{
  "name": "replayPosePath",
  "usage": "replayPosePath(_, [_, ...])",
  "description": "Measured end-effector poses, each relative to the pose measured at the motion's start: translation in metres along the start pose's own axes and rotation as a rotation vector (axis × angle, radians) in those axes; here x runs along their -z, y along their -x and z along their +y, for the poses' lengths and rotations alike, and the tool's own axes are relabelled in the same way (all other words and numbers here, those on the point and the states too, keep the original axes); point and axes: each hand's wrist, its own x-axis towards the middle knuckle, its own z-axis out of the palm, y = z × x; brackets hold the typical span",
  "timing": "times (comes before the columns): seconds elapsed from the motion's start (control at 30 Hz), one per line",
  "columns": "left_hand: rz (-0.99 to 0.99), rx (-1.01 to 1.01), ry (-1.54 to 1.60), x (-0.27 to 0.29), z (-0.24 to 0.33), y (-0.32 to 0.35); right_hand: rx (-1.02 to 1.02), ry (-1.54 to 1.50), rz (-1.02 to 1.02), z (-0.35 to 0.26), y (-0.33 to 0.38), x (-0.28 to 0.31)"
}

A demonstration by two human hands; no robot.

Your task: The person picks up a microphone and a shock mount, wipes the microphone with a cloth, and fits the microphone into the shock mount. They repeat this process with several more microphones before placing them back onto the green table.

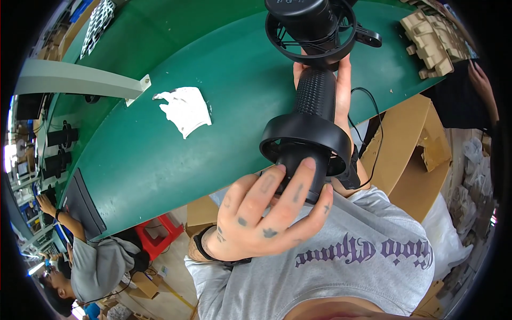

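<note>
- In the left hand [266, 216], fingers grasping its near end, was a black ring-mounted microphone [316, 98].
- Behind its textured body was the right hand [343, 101], grip too hidden to tell.
- Just beyond the right hand was another shock-mounted microphone [308, 24].
- Left of both hands lay a white cloth [188, 112].
</note>
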Motion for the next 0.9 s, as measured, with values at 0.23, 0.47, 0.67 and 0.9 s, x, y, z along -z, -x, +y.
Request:
replayPosePath(0.23, [-0.110, -0.125, -0.064, 0.010, 0.002, -0.009, 0.018, 0.127, 0.135, 0.008, 0.006, -0.016])
replayPosePath(0.47, [-0.153, -0.634, -0.229, 0.007, -0.022, -0.014, -0.004, 0.069, 0.081, 0.021, 0.006, -0.007])
replayPosePath(0.67, [-0.246, -0.903, -0.165, 0.015, -0.026, -0.031, -0.169, -0.065, -0.022, 0.021, 0.010, 0.002])
replayPosePath(0.9, [-0.357, -1.213, -0.188, 0.023, -0.025, -0.055, -0.234, 0.038, -0.010, 0.020, 0.014, 0.009])
